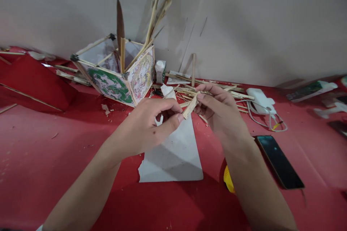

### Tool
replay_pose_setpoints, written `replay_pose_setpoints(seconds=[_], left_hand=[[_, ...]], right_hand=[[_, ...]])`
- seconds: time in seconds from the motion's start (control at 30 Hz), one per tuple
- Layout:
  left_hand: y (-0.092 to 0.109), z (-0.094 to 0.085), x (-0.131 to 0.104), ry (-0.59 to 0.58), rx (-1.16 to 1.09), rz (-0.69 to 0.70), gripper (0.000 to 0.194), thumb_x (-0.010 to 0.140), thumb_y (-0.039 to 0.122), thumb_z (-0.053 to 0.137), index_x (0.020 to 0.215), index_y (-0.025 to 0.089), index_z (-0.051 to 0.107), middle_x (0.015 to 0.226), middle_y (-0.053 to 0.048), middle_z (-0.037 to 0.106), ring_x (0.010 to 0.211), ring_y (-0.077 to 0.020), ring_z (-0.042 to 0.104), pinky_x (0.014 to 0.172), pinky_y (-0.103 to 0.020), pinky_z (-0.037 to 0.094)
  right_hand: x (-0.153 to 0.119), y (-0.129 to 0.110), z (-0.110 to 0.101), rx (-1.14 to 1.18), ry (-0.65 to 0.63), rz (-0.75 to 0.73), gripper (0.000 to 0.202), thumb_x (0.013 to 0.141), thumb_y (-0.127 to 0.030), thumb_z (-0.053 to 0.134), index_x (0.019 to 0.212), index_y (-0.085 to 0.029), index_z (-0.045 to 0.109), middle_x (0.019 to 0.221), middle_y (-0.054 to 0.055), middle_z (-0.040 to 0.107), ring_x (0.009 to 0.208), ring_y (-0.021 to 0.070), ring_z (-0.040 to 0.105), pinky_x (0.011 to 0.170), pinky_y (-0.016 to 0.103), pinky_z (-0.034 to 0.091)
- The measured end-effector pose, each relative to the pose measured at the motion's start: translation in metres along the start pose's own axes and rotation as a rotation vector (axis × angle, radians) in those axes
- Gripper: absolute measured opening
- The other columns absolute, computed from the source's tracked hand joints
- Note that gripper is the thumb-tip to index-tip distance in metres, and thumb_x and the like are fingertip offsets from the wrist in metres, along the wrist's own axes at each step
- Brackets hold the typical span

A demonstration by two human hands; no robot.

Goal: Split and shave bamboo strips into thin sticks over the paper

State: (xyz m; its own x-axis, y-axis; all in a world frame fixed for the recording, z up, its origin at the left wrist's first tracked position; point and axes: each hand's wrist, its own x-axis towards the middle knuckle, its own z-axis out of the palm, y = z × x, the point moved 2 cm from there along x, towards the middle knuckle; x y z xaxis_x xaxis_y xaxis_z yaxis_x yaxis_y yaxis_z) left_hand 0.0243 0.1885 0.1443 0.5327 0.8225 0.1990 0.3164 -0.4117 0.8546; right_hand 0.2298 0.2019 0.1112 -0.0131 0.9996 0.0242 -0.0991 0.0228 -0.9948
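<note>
A short, pale strip of wood or bamboo (pixel 190 107) is held between both hands, tilted up to the right. My left hand (pixel 159 121) pinches its lower left end between thumb and index finger. At the upper right end, my right hand (pixel 217 106) grips it with thumb and fingers. Beneath the hands lies a white sheet of paper (pixel 173 162) with a torn left edge, on the red table (pixel 151 205). Thin bamboo sticks (pixel 233 94) are heaped just behind my right hand.
A stick-framed paper lantern (pixel 110 85) with dragon pictures holds tall sticks at the back left. A red folded shape (pixel 38 83) stands far left. On the right are a white power adapter (pixel 260 101) with a cable and a phone (pixel 279 161). A yellow object (pixel 228 179) is partly behind my right forearm.
</note>
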Motion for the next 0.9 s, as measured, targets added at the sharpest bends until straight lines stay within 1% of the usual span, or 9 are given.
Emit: replay_pose_setpoints(seconds=[0.17,0.33,0.43,0.63,0.77,0.9], left_hand=[[-0.001,-0.001,0.0,0.026,-0.015,0.025,0.017,0.093,0.023,0.057,0.081,0.019,0.068,0.068,0.001,0.06,0.063,-0.011,0.049,0.056,-0.025,0.036],[-0.003,-0.002,0.0,0.04,-0.02,0.032,0.02,0.096,0.027,0.055,0.081,0.019,0.065,0.068,0.002,0.057,0.063,-0.0105,0.048,0.057,-0.024,0.038],[-0.003,-0.002,0.001,0.042,-0.033,0.021,0.022,0.097,0.029,0.054,0.08,0.019,0.064,0.068,0.002,0.056,0.064,-0.0106,0.048,0.059,-0.024,0.039],[-0.003,-0.002,0.001,0.032,-0.035,-0.01,0.022,0.097,0.031,0.054,0.085,0.019,0.068,0.071,0.001,0.059,0.066,-0.0112,0.05,0.058,-0.025,0.039],[-0.002,-0.001,0.002,0.023,-0.027,-0.011,0.021,0.098,0.031,0.054,0.087,0.019,0.069,0.075,0.001,0.063,0.069,-0.0113,0.053,0.059,-0.024,0.039],[-0.003,-0.001,0.003,0.024,-0.001,-0.008,0.024,0.098,0.033,0.054,0.085,0.019,0.068,0.074,0.001,0.063,0.068,-0.0111,0.053,0.059,-0.024,0.039]], right_hand=[[0.0,0.002,0.003,0.151,-0.026,0.059,0.021,0.082,-0.027,0.078,0.101,-0.024,0.071,0.076,-0.004,0.065,0.061,0.0076,0.057,0.058,0.02,0.05],[0.002,0.006,0.007,0.218,-0.036,0.103,0.023,0.078,-0.028,0.081,0.098,-0.023,0.072,0.073,-0.004,0.066,0.057,0.0077,0.057,0.054,0.02,0.049],[0.003,0.009,0.01,0.267,-0.055,0.144,0.021,0.078,-0.027,0.081,0.096,-0.023,0.072,0.072,-0.004,0.066,0.057,0.0071,0.057,0.054,0.019,0.049],[0.004,0.015,0.012,0.403,-0.081,0.257,0.02,0.08,-0.025,0.078,0.099,-0.021,0.072,0.073,-0.004,0.065,0.058,0.0061,0.056,0.055,0.016,0.05],[0.006,0.02,0.011,0.516,-0.055,0.344,0.021,0.079,-0.023,0.077,0.099,-0.02,0.071,0.073,-0.005,0.063,0.056,0.0044,0.052,0.057,0.015,0.05],[0.007,0.022,0.009,0.553,-0.022,0.353,0.019,0.078,-0.02,0.075,0.097,-0.02,0.07,0.069,-0.006,0.059,0.055,0.0039,0.05,0.055,0.013,0.048]])
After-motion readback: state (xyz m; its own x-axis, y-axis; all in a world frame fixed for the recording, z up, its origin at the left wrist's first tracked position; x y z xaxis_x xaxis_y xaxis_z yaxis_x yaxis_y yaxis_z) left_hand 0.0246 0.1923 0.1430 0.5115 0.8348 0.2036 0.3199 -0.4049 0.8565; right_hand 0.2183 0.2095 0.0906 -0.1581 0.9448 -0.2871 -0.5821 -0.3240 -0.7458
